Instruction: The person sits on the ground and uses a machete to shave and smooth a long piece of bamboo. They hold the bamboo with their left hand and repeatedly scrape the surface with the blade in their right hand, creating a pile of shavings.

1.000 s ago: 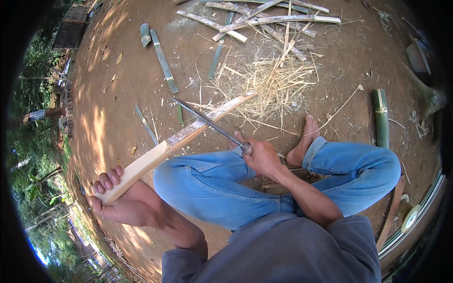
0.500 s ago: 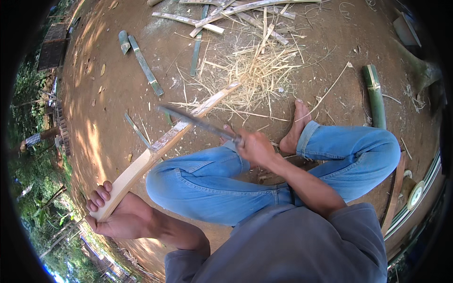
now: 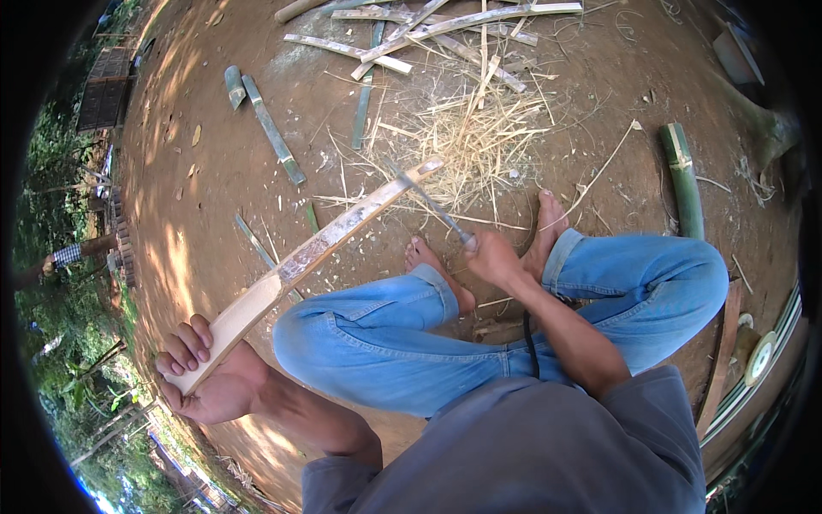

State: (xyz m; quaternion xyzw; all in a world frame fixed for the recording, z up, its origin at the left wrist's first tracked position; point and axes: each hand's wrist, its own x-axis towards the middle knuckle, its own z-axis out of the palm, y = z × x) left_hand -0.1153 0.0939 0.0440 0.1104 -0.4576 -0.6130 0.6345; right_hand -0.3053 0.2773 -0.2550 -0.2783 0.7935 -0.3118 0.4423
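My left hand (image 3: 224,384) is closed around the near end of a long split-bamboo slat (image 3: 244,313). The slat slants away over the ground, pale and freshly shaved near my fingers, whitish and mottled farther along, and its far tip reaches the shavings. In my right hand (image 3: 495,259), closed in front of my bent knees, is a knife (image 3: 438,209) with a long, narrow dark blade. Its blade, blurred by motion, points to the far left and meets or crosses the slat close to its far tip; whether it touches cannot be told.
Pale shavings (image 3: 484,141) lie heaped beyond my feet, with several split slats (image 3: 479,15) crossed behind them. Green bamboo pieces lie at left (image 3: 272,128) and right (image 3: 682,184). A brown board (image 3: 721,351) and a round white-rimmed object (image 3: 759,360) are by my right knee.
The knife has slid along the slat from its middle toward the far tip, my right hand moving slightly right and nearer. My left hand still grips the slat, almost in place.
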